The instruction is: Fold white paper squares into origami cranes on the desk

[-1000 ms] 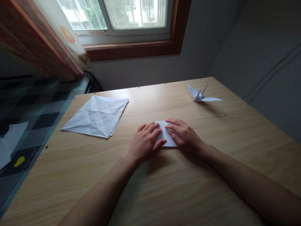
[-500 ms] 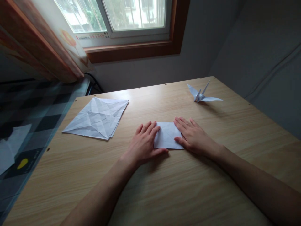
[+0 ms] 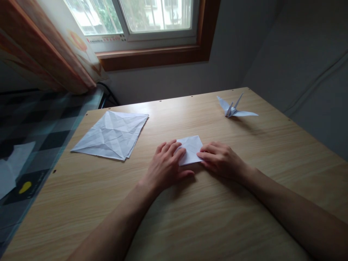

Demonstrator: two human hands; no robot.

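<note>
A small folded sheet of white paper (image 3: 191, 148) lies on the wooden table between my two hands, turned slightly askew. My left hand (image 3: 170, 163) rests over its left side, fingers stretched out and thumb apart on the tabletop. At the paper's right edge, my right hand (image 3: 220, 157) has its fingers bent together, pinching the near right corner. Part of the paper is hidden under the left fingers. Farther back on the right stands a white paper crane (image 3: 232, 110).
Creased white square sheets (image 3: 114, 134) lie stacked at the table's back left. Beside the table (image 3: 174, 224), a checked cloth (image 3: 51, 145) carries more white paper (image 3: 20, 159). A window and a curtain (image 3: 54, 47) are behind.
My right hand has gone from lying flat with fingers spread to pinching the paper's right edge. The folded paper has turned a little, its right side moving away from me.
</note>
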